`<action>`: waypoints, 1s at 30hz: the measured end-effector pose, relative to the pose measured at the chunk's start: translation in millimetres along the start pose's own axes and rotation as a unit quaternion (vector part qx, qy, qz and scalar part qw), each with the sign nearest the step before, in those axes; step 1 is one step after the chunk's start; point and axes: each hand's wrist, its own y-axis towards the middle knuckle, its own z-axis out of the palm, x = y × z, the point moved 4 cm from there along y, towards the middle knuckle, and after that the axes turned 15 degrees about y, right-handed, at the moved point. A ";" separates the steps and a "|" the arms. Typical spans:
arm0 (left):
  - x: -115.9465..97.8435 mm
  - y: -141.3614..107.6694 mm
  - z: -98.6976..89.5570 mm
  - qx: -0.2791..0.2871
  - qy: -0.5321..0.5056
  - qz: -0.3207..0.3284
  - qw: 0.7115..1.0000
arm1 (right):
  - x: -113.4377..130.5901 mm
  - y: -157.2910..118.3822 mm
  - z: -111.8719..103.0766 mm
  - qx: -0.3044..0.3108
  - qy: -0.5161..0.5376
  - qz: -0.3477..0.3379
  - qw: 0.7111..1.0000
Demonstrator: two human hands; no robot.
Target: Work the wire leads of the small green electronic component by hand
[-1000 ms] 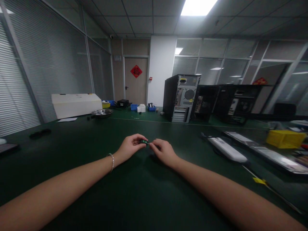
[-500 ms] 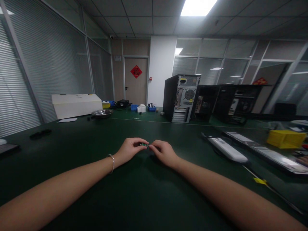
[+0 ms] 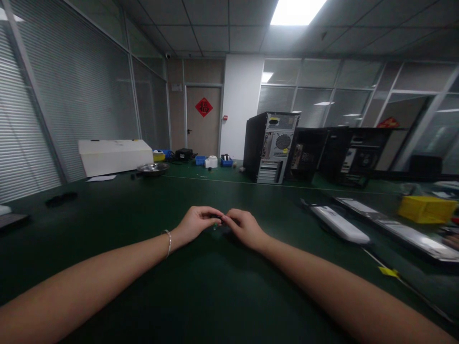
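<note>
Both hands meet over the dark green tabletop (image 3: 215, 286), fingertips almost touching. My left hand (image 3: 195, 223), with a bracelet at the wrist, is closed with thumb and fingers pinching a small green circuit board (image 3: 215, 226). Part of the board shows below the left thumb; a dark edge shows between the fingers, and the rest is hidden. From the other side, my right hand (image 3: 245, 227) is closed in a pinch at the right end of this small piece. Whether its fingertips grip the board or another tiny part cannot be made out.
Computer towers (image 3: 274, 148) stand at the back right. On the right lie a white power strip (image 3: 340, 223), a long metal-and-white panel (image 3: 398, 227) and a yellow bin (image 3: 426, 209). At the back left are a metal bowl (image 3: 153, 168) and a white box (image 3: 114, 156).
The green board has tilted between my fingers; its green part now shows lower, beneath the left thumb. Both hands have stayed in nearly the same place.
</note>
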 end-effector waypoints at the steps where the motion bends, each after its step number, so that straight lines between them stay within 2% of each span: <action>1: -0.7 -0.3 0.2 -0.002 0.002 -0.003 1.000 | 0.1 0.3 0.2 -0.001 0.002 0.002 1.000; 7: 3.0 2.1 1.6 0.002 -0.018 -0.031 0.999 | -4.2 1.8 0.9 -0.021 -0.013 0.032 0.999; 11: 8.3 4.7 -3.3 -0.014 0.000 -0.041 0.999 | -4.8 1.3 -1.7 -0.030 -0.001 0.041 0.999; 13: 9.8 5.6 -6.9 -0.022 0.015 -0.039 0.999 | -1.4 0.4 -2.6 0.000 0.013 0.034 0.999; 18: 10.6 6.8 -10.3 -0.013 0.020 -0.006 1.000 | 14.7 -4.4 -2.9 0.135 0.043 -0.007 0.990; 22: 11.5 7.1 -8.7 0.005 0.041 0.004 0.999 | 22.4 -7.0 -2.8 0.198 0.059 -0.022 0.978; 24: 11.4 7.2 -8.4 0.004 0.052 0.012 0.999 | 22.9 -6.9 -2.1 0.210 0.060 -0.021 0.976; 30: 10.1 6.9 -7.7 0.009 0.019 0.019 1.000 | 18.3 -5.6 0.5 0.191 0.055 0.003 0.980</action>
